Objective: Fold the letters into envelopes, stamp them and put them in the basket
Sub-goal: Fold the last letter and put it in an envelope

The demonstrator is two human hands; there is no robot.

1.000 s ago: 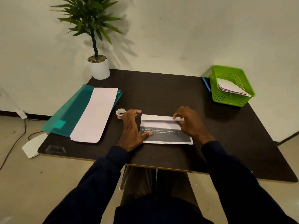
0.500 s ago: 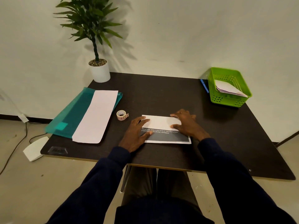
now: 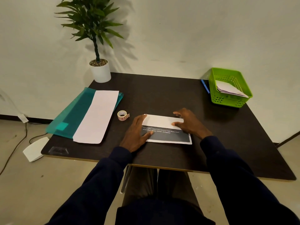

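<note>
Since a second ago the top flap [image 3: 162, 120] has come down flat on the white letter sheet with a dark printed band [image 3: 168, 135], which lies near the front middle of the dark worktop [image 3: 162, 95]. Left hand [image 3: 136, 134] rests flat-fingered on its left edge, thumb on the band; right hand [image 3: 189, 122] presses the flap's right end with relaxed fingers, gripping nothing.

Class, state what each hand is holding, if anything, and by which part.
Nothing is gripped. The left hand lies flat on the left end of the letter; the right hand presses the right end of its folded flap.
</note>
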